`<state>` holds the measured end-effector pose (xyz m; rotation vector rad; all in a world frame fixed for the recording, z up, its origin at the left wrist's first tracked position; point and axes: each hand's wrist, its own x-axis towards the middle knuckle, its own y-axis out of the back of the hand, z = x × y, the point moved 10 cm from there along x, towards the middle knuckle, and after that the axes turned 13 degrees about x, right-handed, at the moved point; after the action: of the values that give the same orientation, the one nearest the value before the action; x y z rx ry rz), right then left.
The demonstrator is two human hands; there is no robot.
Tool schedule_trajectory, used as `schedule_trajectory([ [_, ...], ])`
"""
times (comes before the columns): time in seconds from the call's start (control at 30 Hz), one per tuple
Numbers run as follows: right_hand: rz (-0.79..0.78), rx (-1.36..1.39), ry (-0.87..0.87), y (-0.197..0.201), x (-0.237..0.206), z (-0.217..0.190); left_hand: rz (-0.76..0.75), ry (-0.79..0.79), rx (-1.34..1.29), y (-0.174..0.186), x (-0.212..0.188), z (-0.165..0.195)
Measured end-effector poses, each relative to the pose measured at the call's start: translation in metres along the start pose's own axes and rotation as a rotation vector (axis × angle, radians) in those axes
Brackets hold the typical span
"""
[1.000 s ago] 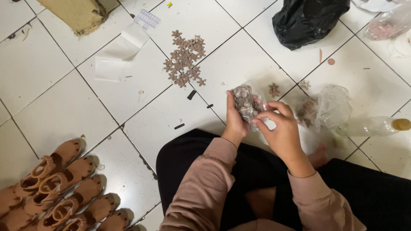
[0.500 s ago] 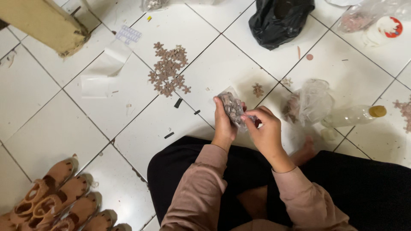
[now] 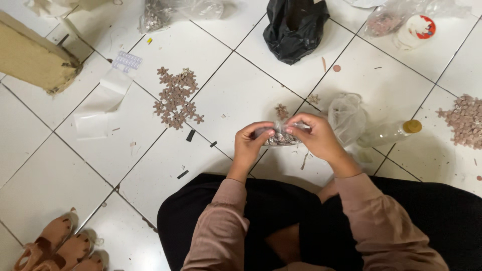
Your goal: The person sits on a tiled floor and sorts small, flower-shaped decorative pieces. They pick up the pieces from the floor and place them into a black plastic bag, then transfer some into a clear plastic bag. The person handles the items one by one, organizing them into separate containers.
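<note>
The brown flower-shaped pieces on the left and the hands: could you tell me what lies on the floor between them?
In the head view, only white tile with two small dark scraps lies between the flower-shaped pieces and the left hand.

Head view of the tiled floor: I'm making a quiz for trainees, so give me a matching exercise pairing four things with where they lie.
Things:
1. Black plastic bag
2. Clear plastic bottle with a yellow cap
3. Tan strappy sandals
4. Small clear bag of little pieces

Places:
A. Bottom left corner of the floor
B. Between the left hand and the right hand
C. Top middle, on the white tiles
D. Lying on its side, right of the hands

Pairs: 1-C, 2-D, 3-A, 4-B
</note>
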<state>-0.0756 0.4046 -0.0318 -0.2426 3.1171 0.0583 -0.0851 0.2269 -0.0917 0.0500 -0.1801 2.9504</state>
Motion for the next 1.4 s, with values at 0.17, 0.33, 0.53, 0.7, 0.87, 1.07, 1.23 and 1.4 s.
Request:
schedule_trajectory([
  [0.17, 0.142, 0.216, 0.035, 0.026, 0.003, 0.032, 0.141, 0.105, 0.097, 0.008, 0.002, -0.020],
  [0.33, 0.184, 0.236, 0.165, 0.020, 0.009, 0.039, 0.186, 0.017, 0.148, 0.008, 0.007, 0.003],
  [0.53, 0.220, 0.175, 0.162, 0.013, 0.004, 0.050, 0.019, -0.058, 0.326, -0.026, 0.008, 0.029],
  [0.7, 0.193, 0.138, 0.052, 0.010, 0.009, 0.053, 0.011, 0.017, 0.468, -0.035, 0.013, 0.008],
  [0.87, 0.222, 0.093, 0.201, 0.043, 0.038, 0.008, 0.067, 0.103, 0.709, -0.020, 0.022, -0.023],
  [1.07, 0.551, -0.253, 0.243, 0.220, 0.151, -0.030, 0.214, -0.017, 0.786, -0.008, 0.042, -0.034],
  [1.23, 0.536, -0.491, 0.083, 0.309, 0.272, -0.008, 0.273, -0.122, 0.883, -0.009, 0.063, -0.041],
  [1.4, 0.526, -0.824, 0.048, 0.351, 0.346, 0.003, 0.293, -0.055, 0.917, -0.006, 0.086, -0.063],
])
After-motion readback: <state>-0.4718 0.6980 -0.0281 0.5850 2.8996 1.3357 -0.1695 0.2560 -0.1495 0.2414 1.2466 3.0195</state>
